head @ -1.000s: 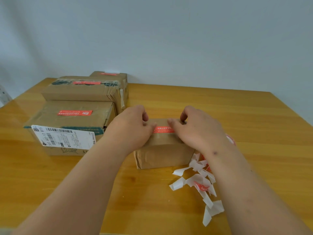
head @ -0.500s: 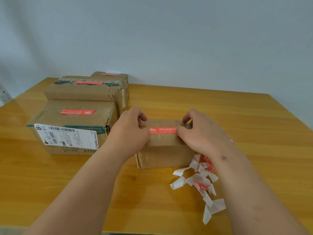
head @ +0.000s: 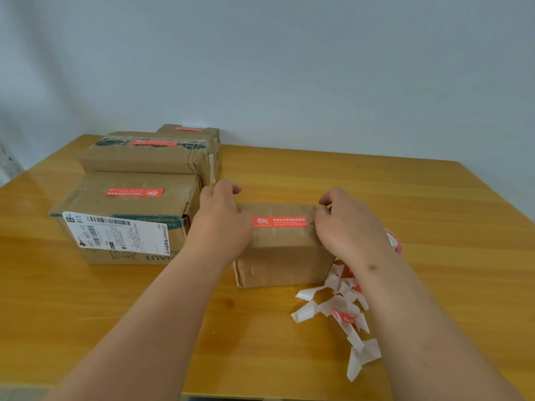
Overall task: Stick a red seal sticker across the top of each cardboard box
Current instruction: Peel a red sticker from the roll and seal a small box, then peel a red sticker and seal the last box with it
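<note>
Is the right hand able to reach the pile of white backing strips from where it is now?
Probably yes. The right hand rests on the small box, and the backing strips lie just beside that box, under the right forearm, with nothing between.

Small print on red seal sticker too fine to read, sticker roll at three o'clock mostly hidden behind right hand, rearmost box at eleven o'clock largely blocked.
</note>
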`<move>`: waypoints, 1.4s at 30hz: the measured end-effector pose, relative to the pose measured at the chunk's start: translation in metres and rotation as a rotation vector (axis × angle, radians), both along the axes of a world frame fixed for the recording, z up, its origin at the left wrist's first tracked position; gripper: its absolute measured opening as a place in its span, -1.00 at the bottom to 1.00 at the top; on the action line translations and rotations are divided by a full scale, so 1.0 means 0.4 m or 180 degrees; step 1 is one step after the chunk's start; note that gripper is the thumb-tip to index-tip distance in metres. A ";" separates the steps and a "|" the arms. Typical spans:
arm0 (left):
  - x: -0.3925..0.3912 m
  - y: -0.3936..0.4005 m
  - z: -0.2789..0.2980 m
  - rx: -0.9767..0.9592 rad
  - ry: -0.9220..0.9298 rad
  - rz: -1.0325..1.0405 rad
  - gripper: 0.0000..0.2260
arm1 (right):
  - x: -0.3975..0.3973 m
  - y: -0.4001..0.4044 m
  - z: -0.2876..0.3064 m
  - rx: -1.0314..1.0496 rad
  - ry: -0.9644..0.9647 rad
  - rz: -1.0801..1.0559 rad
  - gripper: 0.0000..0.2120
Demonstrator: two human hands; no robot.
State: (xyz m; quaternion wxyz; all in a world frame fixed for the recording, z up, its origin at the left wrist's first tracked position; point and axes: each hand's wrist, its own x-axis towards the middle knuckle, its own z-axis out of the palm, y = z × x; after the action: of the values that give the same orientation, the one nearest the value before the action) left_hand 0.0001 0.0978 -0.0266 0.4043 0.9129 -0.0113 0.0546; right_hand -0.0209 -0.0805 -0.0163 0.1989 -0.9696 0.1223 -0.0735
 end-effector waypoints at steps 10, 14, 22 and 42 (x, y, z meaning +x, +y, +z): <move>-0.038 0.002 0.056 -0.0931 0.0018 0.0267 -0.62 | -0.042 -0.011 0.057 0.1251 -0.0411 0.0064 -0.51; -0.028 0.003 0.026 -0.0556 -0.0013 0.0285 -0.77 | -0.043 -0.002 0.032 0.0794 -0.0299 0.0158 -0.64; -0.002 -0.005 -0.042 -0.0908 0.0572 0.0167 -0.52 | 0.020 0.009 -0.018 0.0300 0.0094 0.0192 -0.63; -0.047 -0.004 -0.032 -0.1090 -0.0050 0.0347 -0.80 | -0.056 0.000 -0.004 0.0402 -0.0127 0.0350 -0.69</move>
State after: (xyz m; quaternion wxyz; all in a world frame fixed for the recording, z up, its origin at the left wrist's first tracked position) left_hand -0.0185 0.0960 -0.0393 0.5502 0.8295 0.0446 0.0847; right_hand -0.0432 -0.0804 -0.0178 0.2658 -0.9587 0.0693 -0.0740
